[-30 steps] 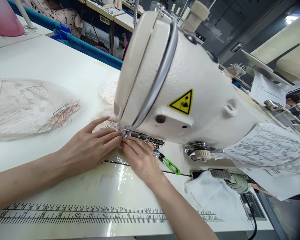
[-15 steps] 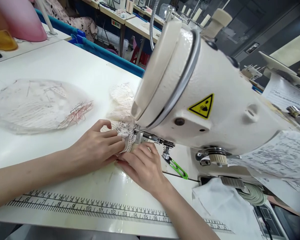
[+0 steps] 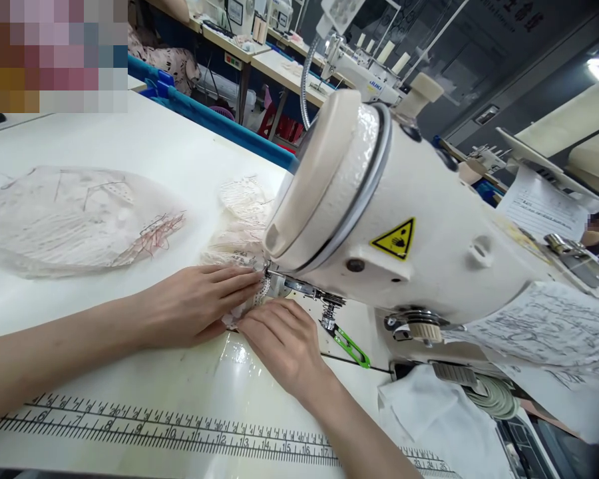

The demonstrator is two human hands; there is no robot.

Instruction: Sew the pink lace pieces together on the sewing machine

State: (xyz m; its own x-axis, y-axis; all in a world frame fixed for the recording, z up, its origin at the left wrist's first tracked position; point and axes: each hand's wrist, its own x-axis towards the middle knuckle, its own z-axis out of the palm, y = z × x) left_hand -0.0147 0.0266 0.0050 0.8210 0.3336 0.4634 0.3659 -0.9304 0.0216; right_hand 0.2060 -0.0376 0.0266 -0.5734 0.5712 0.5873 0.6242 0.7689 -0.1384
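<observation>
White lace fabric (image 3: 239, 241) lies at the needle area of a cream sewing machine (image 3: 324, 193), its scalloped trim (image 3: 263, 293) running just left of the presser foot. My left hand (image 3: 194, 303) rests flat over the lace, fingers stretched toward the foot. To the right and nearer me, my right hand (image 3: 284, 342) has its fingers curled at the near edge of the lace, which its fingertips grip. Part of the lace is hidden beneath both hands. Green thread snips (image 3: 352, 347) lie on the machine bed beyond my right hand.
A clear bag (image 3: 80, 219) with thread scraps lies at the left. A printed ruler (image 3: 180, 429) runs along the front edge. White cloth (image 3: 424, 406) and patterned fabric (image 3: 544, 326) sit at the right. A blue trough (image 3: 214, 123) borders the table's far side.
My left hand has flattened from bent, raised fingers and covers more of the lace. My right hand stays at the lace's near edge. The view has tilted up slightly.
</observation>
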